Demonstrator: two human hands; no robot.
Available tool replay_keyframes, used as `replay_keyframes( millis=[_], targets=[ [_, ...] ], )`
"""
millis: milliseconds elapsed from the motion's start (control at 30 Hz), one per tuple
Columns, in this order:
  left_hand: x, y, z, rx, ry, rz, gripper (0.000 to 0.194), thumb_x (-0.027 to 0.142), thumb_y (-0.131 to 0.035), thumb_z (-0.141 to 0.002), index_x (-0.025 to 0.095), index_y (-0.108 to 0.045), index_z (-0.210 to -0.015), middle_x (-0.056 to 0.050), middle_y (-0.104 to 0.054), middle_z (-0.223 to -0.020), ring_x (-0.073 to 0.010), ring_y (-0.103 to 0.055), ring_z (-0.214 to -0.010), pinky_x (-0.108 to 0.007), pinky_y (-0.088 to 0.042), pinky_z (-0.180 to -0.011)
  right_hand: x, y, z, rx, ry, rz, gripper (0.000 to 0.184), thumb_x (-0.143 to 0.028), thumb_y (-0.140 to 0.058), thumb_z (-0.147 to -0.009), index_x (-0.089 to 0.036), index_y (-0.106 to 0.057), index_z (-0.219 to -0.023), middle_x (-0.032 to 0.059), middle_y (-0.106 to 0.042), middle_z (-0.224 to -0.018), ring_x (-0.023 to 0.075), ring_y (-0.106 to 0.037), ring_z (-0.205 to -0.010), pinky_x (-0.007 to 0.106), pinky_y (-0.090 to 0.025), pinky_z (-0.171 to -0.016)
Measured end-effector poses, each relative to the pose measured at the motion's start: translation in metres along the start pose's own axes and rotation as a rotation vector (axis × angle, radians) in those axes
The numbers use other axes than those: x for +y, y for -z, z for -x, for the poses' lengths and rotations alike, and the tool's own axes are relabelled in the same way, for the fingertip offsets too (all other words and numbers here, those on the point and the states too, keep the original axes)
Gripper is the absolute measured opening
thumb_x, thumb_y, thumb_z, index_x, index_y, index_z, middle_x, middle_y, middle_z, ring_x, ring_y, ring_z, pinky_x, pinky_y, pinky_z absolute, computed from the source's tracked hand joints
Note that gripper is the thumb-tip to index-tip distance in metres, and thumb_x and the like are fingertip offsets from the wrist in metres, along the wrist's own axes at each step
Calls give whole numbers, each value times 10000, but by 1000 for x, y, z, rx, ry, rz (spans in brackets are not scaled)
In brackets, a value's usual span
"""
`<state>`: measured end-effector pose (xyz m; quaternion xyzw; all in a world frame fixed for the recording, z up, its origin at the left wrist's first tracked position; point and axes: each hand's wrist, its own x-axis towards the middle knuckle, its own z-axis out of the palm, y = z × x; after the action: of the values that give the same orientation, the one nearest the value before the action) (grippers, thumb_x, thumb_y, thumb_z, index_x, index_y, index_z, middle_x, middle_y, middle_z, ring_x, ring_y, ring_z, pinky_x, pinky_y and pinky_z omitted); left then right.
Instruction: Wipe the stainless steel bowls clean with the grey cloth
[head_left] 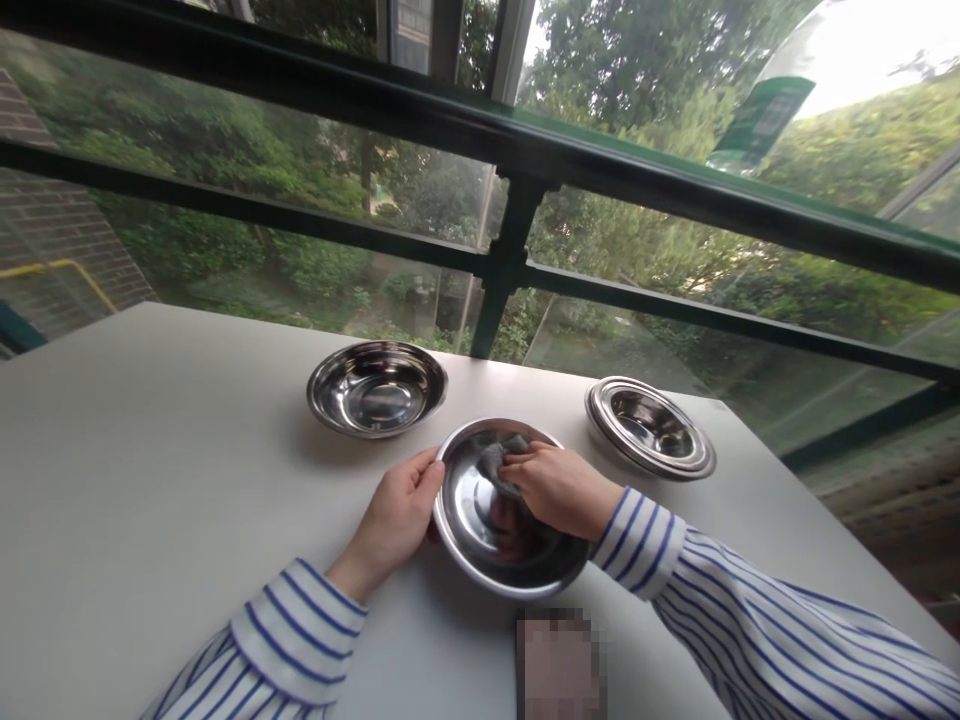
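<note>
A shiny steel bowl (480, 535) is tilted above the table in front of me. My left hand (405, 500) grips its left rim, thumb on the inside edge and the other fingers beneath. Inside the bowl, my right hand (559, 485) presses a grey cloth (495, 460) against the upper inner wall. Its fingers are closed on the cloth, and part of the cloth is hidden under them. The bowl's underside is out of sight.
A wide steel bowl (379, 390) stands farther back on the left of the white table (187, 480). Several nested steel bowls (652, 430) sit at the back right. A pixelated dark-edged rectangle (562, 665) lies near the front. Green railing (510, 230) and glass rise behind the table.
</note>
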<state>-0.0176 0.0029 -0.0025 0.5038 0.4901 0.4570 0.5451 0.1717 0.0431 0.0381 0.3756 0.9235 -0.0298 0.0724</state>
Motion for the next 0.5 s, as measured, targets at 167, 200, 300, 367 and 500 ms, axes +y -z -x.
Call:
replay_keyframes(
  millis=[167, 200, 300, 367, 500],
  targets=[
    [-2, 3, -2, 15, -3, -36, 332, 362, -468, -825, 130, -625, -1002, 54, -486, -482, -101, -428, -395, -205, -363, -397, -28, 1, -8, -32, 135, -1, 196, -296, -489, -847, -216, -655, -915, 27, -670, -967, 187, -566, -916, 260, -408, -815],
    [-2, 4, -2, 17, -5, -41, 334, 362, -470, -823, 129, -625, -1004, 55, -485, -485, -101, -426, -397, -206, -367, -403, -31, 2, -11, -40, 138, 6, 198, -309, -489, -847, -223, -654, -917, 22, -672, -952, 191, -563, -924, 260, -416, -792],
    [-1, 4, -3, 3, 4, -46, 345, 358, -469, -821, 116, -621, -1015, 53, -490, -487, -110, -440, -411, -210, -364, -406, -24, 8, -13, -53, 65, 48, 225, -235, -457, -854, -223, -639, -986, 46, -666, -984, 214, -562, -942, 286, -431, -737],
    [0, 4, -3, -9, -1, -45, 345, 351, -470, -822, 111, -621, -1018, 51, -493, -494, -117, -461, -438, -212, -375, -425, -14, 13, -10, -72, -3, 87, 253, -181, -428, -854, -200, -634, -1000, 83, -663, -993, 233, -573, -928, 310, -437, -710],
    [0, 2, -2, -3, -21, -27, 332, 342, -464, -831, 115, -622, -1015, 45, -509, -532, -124, -498, -498, -221, -415, -504, -1, 21, 6, -167, -78, 153, 217, -143, -445, -821, -161, -651, -886, 118, -677, -872, 247, -609, -857, 308, -445, -639]
  ],
)
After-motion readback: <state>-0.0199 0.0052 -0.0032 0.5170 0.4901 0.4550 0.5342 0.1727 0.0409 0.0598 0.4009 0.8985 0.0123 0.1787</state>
